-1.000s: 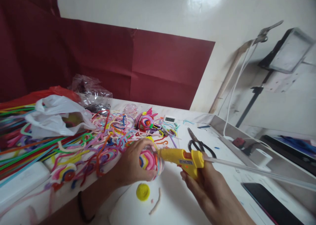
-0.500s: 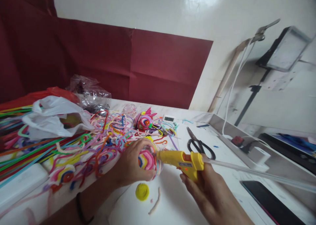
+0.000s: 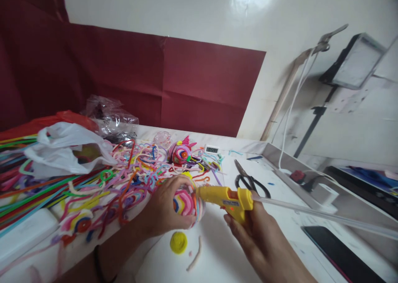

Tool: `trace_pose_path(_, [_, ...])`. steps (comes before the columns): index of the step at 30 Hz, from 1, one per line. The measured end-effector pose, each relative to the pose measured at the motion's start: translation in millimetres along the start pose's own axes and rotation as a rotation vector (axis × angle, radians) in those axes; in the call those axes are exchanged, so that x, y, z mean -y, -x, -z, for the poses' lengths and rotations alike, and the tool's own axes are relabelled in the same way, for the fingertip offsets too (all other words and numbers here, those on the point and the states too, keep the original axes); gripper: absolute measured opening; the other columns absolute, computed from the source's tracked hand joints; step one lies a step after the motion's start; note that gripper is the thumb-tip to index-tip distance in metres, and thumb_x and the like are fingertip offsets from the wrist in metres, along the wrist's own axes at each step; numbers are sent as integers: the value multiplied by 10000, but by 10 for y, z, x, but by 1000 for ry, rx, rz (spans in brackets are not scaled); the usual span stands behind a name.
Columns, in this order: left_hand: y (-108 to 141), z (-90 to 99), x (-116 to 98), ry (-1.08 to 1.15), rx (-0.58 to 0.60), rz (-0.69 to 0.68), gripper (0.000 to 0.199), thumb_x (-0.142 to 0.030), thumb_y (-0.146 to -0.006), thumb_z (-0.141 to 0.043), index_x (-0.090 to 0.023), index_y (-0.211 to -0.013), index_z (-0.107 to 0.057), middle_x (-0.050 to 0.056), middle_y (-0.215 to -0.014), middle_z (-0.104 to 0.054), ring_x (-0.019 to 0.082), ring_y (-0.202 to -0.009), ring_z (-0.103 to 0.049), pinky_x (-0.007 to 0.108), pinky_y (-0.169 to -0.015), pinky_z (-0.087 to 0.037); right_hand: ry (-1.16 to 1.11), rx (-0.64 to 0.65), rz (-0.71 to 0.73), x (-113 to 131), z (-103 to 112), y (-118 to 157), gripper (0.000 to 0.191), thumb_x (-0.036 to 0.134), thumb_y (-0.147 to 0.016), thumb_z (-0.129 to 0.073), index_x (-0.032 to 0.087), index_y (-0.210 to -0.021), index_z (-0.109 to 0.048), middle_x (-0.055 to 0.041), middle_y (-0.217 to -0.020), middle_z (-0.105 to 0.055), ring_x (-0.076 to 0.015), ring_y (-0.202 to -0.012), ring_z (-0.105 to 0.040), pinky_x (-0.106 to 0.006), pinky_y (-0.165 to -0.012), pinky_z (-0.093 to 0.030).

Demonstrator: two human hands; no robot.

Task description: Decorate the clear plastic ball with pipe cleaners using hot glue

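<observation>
My left hand (image 3: 166, 206) is wrapped round a round craft piece (image 3: 185, 204) made of coiled, colourful pipe cleaners in pink, yellow, blue and orange. My right hand (image 3: 259, 233) grips a yellow hot glue gun (image 3: 225, 197), its nozzle at the craft piece's right side; whether the tip touches it I cannot tell. From the back of the gun runs a long clear glue stick (image 3: 298, 208). Below my left hand, a yellow coiled disc (image 3: 178, 243) and a short pale pipe cleaner piece (image 3: 195, 255) lie on the white surface.
Loose pipe cleaners (image 3: 137, 183) cover the left side, with a white plastic bag (image 3: 70, 146) on top. A finished-looking coiled fish (image 3: 181, 152) stands behind. Black-handled scissors (image 3: 250, 181), a small digital clock (image 3: 212, 149) and a phone (image 3: 337, 250) lie to the right, near a charger (image 3: 325, 196).
The glue gun's nozzle has shifted slightly left, closer in against the craft piece. My left hand keeps its hold, and the view has moved a little.
</observation>
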State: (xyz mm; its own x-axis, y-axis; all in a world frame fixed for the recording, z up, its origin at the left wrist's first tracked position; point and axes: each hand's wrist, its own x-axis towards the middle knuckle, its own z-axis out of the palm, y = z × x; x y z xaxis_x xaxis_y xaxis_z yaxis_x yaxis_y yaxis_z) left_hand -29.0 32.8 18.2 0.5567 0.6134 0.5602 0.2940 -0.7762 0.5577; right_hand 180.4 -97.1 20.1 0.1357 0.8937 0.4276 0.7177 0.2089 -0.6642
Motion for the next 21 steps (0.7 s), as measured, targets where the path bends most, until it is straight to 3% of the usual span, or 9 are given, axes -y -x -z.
trace_pose_path(9, [-7,5,-19,-8,7,26,610,-155,-540,-786,-244,-1093,-543,59,-1188,-666,290,-1166,-610,406,-1017,-478,52,-22,23,19,4,31,145,371,-969,-487,233,-995,-449,40,-612,-562,-150,-473,-510,-261,-440,-370])
trace_pose_path(17, [-7,19,-31,-7,-5,32,610,-168,-545,-766,-254,-1104,-539,58,-1182,-675,293,-1160,-619,407,-1014,-486,45,32,-37,-2,55,44,259,407,-971,-491,200,-1121,-444,-38,-737,-687,-191,-576,-618,-279,-504,-458])
trace_pose_path(21, [-3,12,-15,-6,5,34,636,-163,-541,-779,-249,-1119,-530,69,-1203,-664,298,-1178,-608,415,-1027,-472,38,33,-27,0,55,51,192,403,-976,-482,214,-1006,-496,-13,-690,-655,-169,-540,-580,-263,-487,-445])
